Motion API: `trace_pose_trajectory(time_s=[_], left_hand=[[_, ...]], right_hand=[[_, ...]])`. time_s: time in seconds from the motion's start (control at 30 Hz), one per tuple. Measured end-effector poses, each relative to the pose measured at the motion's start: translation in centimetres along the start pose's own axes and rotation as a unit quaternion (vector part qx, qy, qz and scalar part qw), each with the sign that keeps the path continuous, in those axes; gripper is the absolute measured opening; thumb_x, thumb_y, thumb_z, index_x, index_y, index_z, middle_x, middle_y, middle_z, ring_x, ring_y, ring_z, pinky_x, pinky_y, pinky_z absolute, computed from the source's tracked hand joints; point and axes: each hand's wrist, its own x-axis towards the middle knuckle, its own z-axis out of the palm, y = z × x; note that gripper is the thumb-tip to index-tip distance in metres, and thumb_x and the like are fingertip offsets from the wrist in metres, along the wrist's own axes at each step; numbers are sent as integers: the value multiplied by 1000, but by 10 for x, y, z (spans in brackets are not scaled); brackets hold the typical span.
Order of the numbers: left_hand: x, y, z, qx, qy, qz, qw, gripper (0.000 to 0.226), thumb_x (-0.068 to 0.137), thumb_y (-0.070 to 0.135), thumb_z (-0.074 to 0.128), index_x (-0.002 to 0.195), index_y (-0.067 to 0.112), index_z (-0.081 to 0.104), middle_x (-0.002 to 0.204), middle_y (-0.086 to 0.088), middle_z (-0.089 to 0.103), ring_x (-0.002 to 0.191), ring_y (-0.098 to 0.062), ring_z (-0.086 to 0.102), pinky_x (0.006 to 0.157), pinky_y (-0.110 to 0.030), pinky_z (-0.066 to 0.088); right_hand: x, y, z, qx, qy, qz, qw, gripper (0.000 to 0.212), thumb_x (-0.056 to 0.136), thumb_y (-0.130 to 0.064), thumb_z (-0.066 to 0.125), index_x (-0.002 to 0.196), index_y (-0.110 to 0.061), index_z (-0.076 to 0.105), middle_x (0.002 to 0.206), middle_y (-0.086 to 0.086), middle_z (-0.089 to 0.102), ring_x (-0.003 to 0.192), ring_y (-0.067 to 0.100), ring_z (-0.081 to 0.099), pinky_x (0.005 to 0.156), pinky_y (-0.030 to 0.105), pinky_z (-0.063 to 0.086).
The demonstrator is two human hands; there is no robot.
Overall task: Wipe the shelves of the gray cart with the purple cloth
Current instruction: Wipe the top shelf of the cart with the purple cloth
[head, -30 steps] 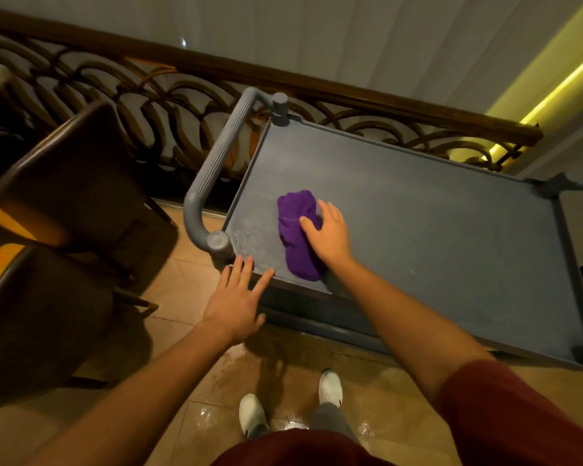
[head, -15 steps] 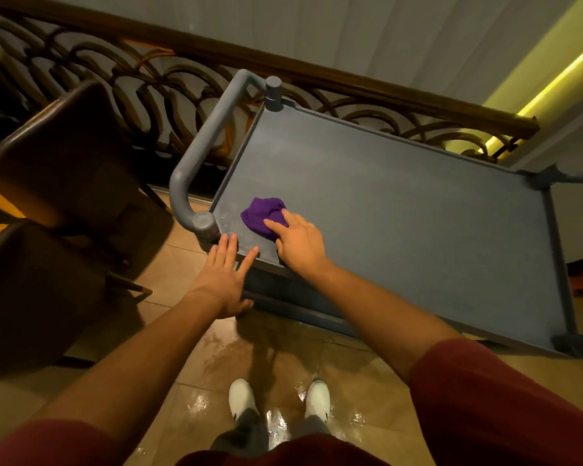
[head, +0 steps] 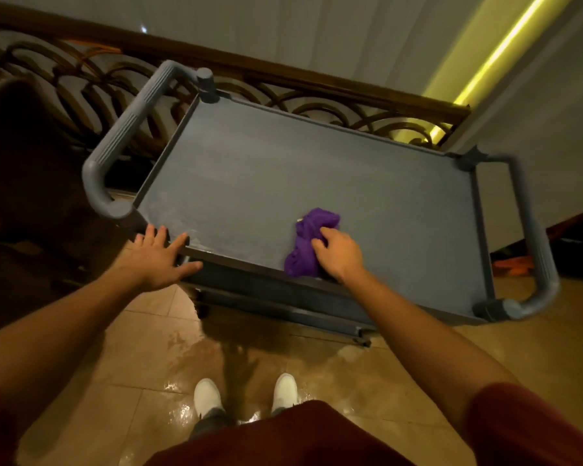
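Observation:
The gray cart (head: 283,169) stands in front of me, its flat top shelf seen from above with a raised rim. A crumpled purple cloth (head: 308,240) lies near the shelf's front edge, right of the middle. My right hand (head: 339,255) presses down on the cloth and grips it. My left hand (head: 160,255) rests with fingers spread on the front left corner of the rim, holding nothing. A lower shelf edge (head: 283,307) shows under the top one.
Gray push handles (head: 128,126) curve off both short ends of the cart. A dark metal railing (head: 317,99) with a wooden top runs right behind it. Dark chairs (head: 31,183) stand at the left. The tiled floor (head: 317,364) looks wet near my white shoes.
My right hand has slid the purple cloth from the shelf's front left corner rightward along the front edge. My left hand stays on the front left corner.

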Motion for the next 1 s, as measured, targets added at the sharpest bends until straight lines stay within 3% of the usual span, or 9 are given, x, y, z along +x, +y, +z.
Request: trace_pose_trajectory(time_s=[0.07, 0.2, 0.37, 0.47, 0.6, 0.83, 1.0], left_hand=[[-3, 13, 4, -7, -9, -7, 1000, 110, 68, 91, 11, 158, 30, -3, 165, -21, -8, 150, -43, -15, 120, -56, -4], [-6, 27, -5, 33, -34, -29, 998, 102, 84, 82, 31, 158, 24, -9, 165, -22, -12, 149, -43, -16, 122, -58, -1], [-2, 72, -6, 51, 17, 23, 998, 113, 79, 84, 42, 159, 17, -3, 167, -15, -8, 152, -36, -13, 122, -58, 1], [3, 108, 2, 50, -27, 14, 998, 129, 66, 97, 30, 158, 15, -8, 166, -17, -11, 151, -40, -12, 121, -58, -1], [16, 107, 0, 70, -56, -24, 996, 141, 53, 105, 17, 157, 14, -12, 165, -21, -15, 150, -45, -12, 119, -61, 0], [13, 114, 3, 68, -56, -10, 996, 131, 57, 98, 1, 157, 15, -13, 164, -22, -16, 150, -45, -11, 121, -60, 3], [5, 126, 1, 66, -57, -10, 996, 125, 61, 94, -2, 157, 15, -12, 164, -22, -15, 151, -43, -11, 121, -59, 3]], right_hand=[[0, -17, 10, 56, -12, -37, 998, 47, 101, -40, 54, 140, -14, 58, 146, 16, 57, 135, 34, 50, 111, 43, 41], [5, -75, 35, 159, -28, -108, 981, 45, 100, -34, 58, 145, -23, 56, 157, 9, 46, 148, 30, 36, 122, 42, 29], [13, -118, 49, 55, -15, -112, 992, 48, 95, -30, 59, 142, -30, 53, 156, 2, 44, 139, 31, 39, 111, 48, 40], [18, -105, 42, -22, -15, -137, 990, 36, 96, -28, 59, 132, -27, 61, 138, 8, 52, 122, 32, 48, 98, 44, 49], [10, -48, 20, -87, -25, -172, 981, 28, 89, -21, 60, 117, -23, 64, 120, 10, 55, 107, 34, 53, 80, 41, 51], [-54, 166, -51, -192, 18, 14, 981, 30, 88, -22, 64, 117, -15, 60, 120, 17, 56, 107, 40, 54, 79, 48, 55], [-75, 229, -73, -238, 23, 105, 965, 30, 92, -25, 61, 119, -16, 52, 123, 18, 54, 110, 40, 53, 83, 50, 54]])
